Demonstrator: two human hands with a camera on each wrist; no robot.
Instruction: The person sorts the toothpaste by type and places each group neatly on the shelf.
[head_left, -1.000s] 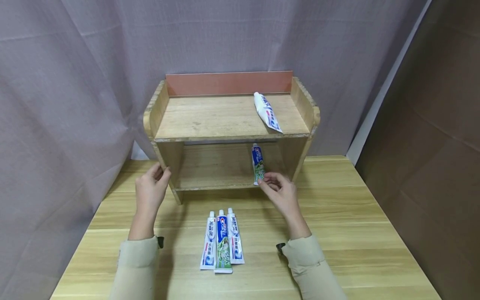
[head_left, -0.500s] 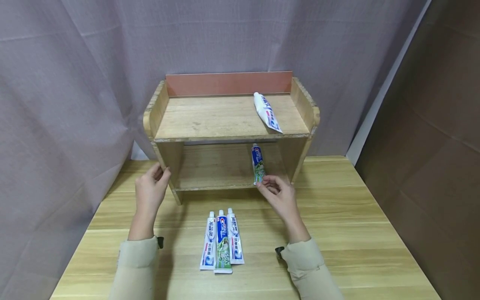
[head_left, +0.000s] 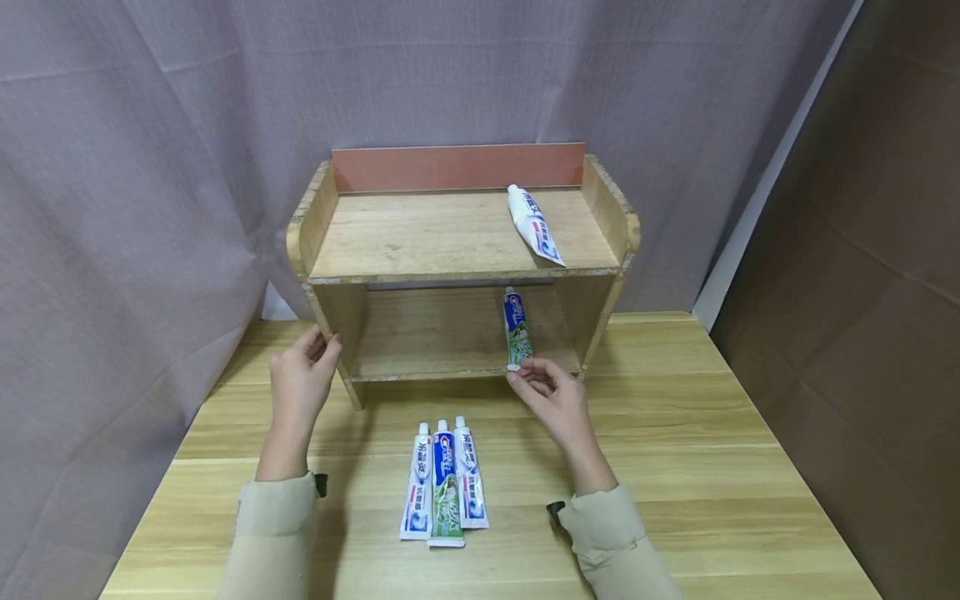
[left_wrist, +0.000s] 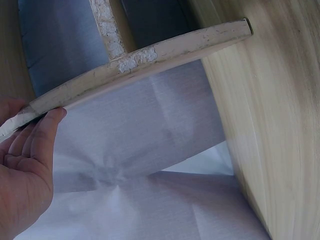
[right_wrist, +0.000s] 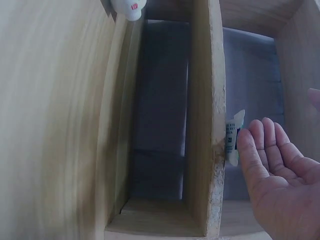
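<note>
A small two-tier wooden shelf (head_left: 420,237) stands on the table, and my left hand (head_left: 303,375) grips the front edge of its left side panel (left_wrist: 135,62). On the lower tier, towards the right, lies a blue and green toothpaste tube (head_left: 516,325) with its cap to the back. My right hand (head_left: 551,400) is at that tube's tail end (right_wrist: 234,142), fingertips right beside it and fingers fairly straight, with the thumb held apart. A white toothpaste tube (head_left: 534,225) lies slanted on the right of the upper tier.
In front of the shelf, a white tube (head_left: 417,492), a blue and green tube (head_left: 447,500) and another white tube (head_left: 471,483) lie side by side on the wooden table (head_left: 720,467). Grey cloth (head_left: 450,75) hangs behind, and a brown cloth (head_left: 862,208) is on the right.
My right hand has drawn slightly towards me, down along the tube's tail end. The tube on the lower tier keeps its place, and my left hand stays on the side panel.
</note>
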